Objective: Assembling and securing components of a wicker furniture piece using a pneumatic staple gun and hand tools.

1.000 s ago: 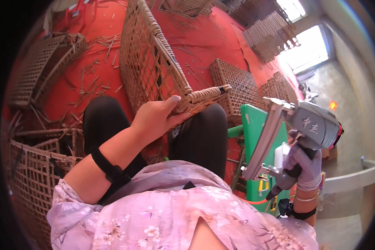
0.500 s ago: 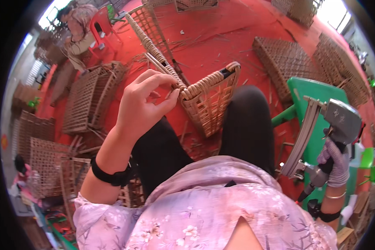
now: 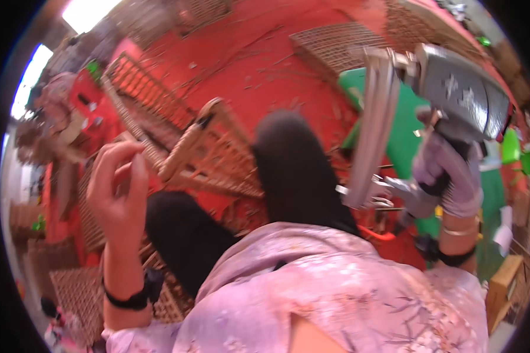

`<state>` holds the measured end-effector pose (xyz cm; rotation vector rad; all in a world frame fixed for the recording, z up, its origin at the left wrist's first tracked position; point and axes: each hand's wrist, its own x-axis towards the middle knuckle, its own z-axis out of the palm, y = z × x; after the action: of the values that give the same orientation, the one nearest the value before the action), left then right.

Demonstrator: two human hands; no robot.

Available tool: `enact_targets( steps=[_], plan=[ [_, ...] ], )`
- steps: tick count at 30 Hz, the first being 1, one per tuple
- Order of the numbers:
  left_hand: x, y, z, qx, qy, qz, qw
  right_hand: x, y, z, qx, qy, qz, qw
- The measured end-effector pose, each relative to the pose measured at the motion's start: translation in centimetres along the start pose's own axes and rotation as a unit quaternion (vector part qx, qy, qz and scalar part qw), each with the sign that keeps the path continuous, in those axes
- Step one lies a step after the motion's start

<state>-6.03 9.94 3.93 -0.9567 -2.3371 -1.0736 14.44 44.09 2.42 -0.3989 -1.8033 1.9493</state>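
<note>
My right hand (image 3: 456, 176), in a pale knit glove, grips the handle of a grey pneumatic nail gun (image 3: 465, 94). Its long metal magazine (image 3: 374, 129) points down toward my knee. On the left, my bare left hand (image 3: 115, 197) is raised with fingers curved and apart, nothing seen in it. Its fingertips are close to the wrapped corner of a woven rattan panel frame (image 3: 209, 144), which leans by my knees; whether they touch it is unclear. The nail gun and hands are somewhat blurred by motion.
A green stool (image 3: 403, 138) stands at my right, partly behind the nail gun. More woven panels (image 3: 330, 47) lie on the red floor (image 3: 247, 70), among scattered cane scraps. At far left another person sits near a red chair (image 3: 85, 97). A wooden box (image 3: 505, 288) is at lower right.
My left hand has come away from the frame's corner and moved left. The nail gun in my right hand has risen and swung inward. The whole view has shifted.
</note>
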Motion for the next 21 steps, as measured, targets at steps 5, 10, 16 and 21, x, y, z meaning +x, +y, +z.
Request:
enact_targets(
  steps=[5, 10, 16, 21],
  plan=[
    [-0.4, 6.3, 4.8, -0.244, -0.174, 0.07, 0.951, 4.4, -1.8, 0.4, 0.313, -0.158, -0.228, 0.908],
    [0.9, 9.0, 9.0, -0.338, -0.306, 0.101, 0.884, 6.2, 0.3, 1.2, 0.543, -0.259, -0.202, 0.773],
    [1.8, 10.3, 11.8, -0.303, -0.312, 0.307, 0.847, 6.2, 5.1, 4.3, 0.602, -0.371, -0.097, 0.7],
    [3.1, 9.7, 12.4, -0.334, -0.337, 0.302, 0.827, 6.8, 6.7, 4.3, 0.625, -0.338, -0.06, 0.701]
  ],
)
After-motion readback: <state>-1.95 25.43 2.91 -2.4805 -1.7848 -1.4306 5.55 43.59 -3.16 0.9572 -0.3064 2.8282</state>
